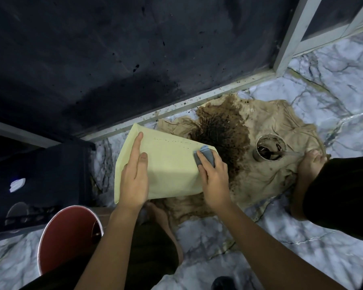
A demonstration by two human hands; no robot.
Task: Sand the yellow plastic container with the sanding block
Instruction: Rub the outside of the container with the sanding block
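The pale yellow plastic container [170,164] lies tilted on its side over a stained cloth, its flat wall facing up. My left hand [134,176] rests flat on that wall, fingers stretched toward the container's far left edge. My right hand [213,176] presses a grey-blue sanding block [205,155] against the container's right edge, with fingers wrapped over the block. A row of small dark specks runs across the upper part of the yellow wall.
A beige cloth [266,176] with a large dark brown stain [220,130] covers the marble floor. A small tub of dark paint [269,150] stands on it. A red bucket [69,233] sits near left. My bare feet [310,164] rest on the cloth. A dark panel [113,59] stands behind.
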